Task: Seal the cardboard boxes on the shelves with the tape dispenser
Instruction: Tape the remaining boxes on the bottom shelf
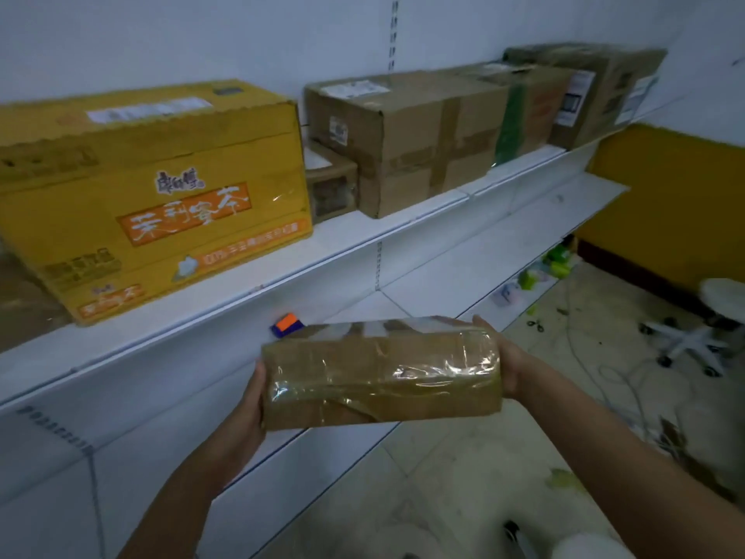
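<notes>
I hold a small brown cardboard box (381,373), wrapped in shiny clear tape, in front of the shelves. My left hand (252,401) grips its left end and my right hand (510,357) grips its right end. Just behind the box, an orange and blue tape dispenser (287,324) lies on the lower shelf (463,256), partly hidden by the box. On the upper shelf (342,232) stand a large yellow box (153,195), a taped brown box (419,143) with a small box (330,183) beside it, and more boxes (584,90) at the far right.
A white rolling stool (701,332) stands on the littered floor at right, near loose cables (596,357) and scissors (535,325). Green and blue packets (540,272) lie at the far end of the bottom shelf. A yellow wall (677,203) closes the right side.
</notes>
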{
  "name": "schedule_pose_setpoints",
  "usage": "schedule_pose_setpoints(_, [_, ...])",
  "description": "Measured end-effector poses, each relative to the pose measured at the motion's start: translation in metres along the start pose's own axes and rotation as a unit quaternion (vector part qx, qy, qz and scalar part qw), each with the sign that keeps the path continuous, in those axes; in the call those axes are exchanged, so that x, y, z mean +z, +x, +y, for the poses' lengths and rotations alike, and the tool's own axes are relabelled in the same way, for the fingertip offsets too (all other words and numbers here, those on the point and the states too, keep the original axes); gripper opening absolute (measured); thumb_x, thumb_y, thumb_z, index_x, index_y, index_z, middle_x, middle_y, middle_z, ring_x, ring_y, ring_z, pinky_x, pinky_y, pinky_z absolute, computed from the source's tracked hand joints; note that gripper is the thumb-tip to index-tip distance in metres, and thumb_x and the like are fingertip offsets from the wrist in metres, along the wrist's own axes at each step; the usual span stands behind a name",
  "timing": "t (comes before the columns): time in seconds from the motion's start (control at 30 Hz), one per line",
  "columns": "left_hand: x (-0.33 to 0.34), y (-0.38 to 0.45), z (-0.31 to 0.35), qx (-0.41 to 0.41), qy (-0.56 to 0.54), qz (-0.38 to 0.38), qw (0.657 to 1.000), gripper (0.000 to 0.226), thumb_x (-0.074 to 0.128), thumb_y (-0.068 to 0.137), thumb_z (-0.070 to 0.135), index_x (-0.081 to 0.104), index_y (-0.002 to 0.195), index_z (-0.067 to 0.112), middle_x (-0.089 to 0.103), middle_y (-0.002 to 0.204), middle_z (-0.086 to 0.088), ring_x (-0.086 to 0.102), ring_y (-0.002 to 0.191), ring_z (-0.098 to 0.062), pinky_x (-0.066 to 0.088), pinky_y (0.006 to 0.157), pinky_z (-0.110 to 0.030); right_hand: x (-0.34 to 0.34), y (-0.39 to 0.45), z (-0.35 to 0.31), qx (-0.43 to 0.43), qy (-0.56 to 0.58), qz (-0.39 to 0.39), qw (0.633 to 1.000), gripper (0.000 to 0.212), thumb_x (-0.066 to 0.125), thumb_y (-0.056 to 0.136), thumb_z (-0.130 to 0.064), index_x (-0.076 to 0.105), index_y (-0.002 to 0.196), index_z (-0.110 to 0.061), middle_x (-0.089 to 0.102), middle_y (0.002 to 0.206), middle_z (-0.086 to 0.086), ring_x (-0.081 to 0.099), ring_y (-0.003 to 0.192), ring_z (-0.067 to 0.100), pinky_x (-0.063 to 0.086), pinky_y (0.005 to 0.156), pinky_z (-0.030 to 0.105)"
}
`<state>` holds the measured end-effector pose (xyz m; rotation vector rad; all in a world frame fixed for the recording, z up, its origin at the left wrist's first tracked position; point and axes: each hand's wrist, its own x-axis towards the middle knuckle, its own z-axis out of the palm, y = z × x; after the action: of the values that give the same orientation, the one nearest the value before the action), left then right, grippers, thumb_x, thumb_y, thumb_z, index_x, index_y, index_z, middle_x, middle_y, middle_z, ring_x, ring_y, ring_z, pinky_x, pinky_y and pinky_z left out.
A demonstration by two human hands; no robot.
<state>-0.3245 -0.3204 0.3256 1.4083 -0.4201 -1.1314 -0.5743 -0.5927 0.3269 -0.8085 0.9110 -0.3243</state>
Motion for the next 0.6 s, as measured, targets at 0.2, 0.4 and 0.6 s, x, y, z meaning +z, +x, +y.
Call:
schedule_pose_setpoints(0.2, [0.080, 0.041, 0.008, 0.178, 0.049, 0.062, 0.981, 0.037, 0.050, 0.096, 0.060, 0.052, 0.130, 0.045, 0.063, 0.122, 0.030, 0.058, 0.109, 0.013, 0.043, 0.094, -0.017, -0.038, -0.026, -0.019, -0.036, -0.024, 0.055, 0.998, 0.052, 0.047, 0.085, -0.069, 0.066, 0.093, -0.021, 0.072, 0.084, 0.004, 0.069, 0.071, 0.020, 0.055, 0.065, 0.030])
schedule_pose_setpoints(0.4, [0.153, 0.093, 0.033, 0.193, 0.141, 0.069, 0.969, 0.053, 0.025, 0.104, 0.055, 0.043, 0.149, 0.033, 0.053, 0.137, 0.007, 0.054, 0.118, -0.007, 0.040, 0.097, -0.024, -0.093, -0.026, -0.056, -0.189, 0.048, 0.082, 0.977, 0.077, 0.022, 0.094, -0.072, 0.065, 0.127, -0.017, 0.069, 0.122, 0.011, 0.065, 0.115, 0.024, 0.047, 0.096, 0.041])
schedule_pose_setpoints(0.6, [0.238, 0.165, 0.061, 0.137, 0.143, 0.070, 0.978, 0.056, 0.015, 0.105, 0.056, 0.061, 0.096, 0.027, 0.064, 0.095, 0.006, 0.059, 0.089, -0.005, 0.039, 0.107, -0.035, -0.157, -0.023, -0.119, -0.281, -0.046, 0.082, 0.955, 0.061, 0.044, 0.094, -0.059, 0.044, 0.146, -0.027, 0.056, 0.140, 0.002, 0.055, 0.126, 0.018, 0.048, 0.093, 0.029])
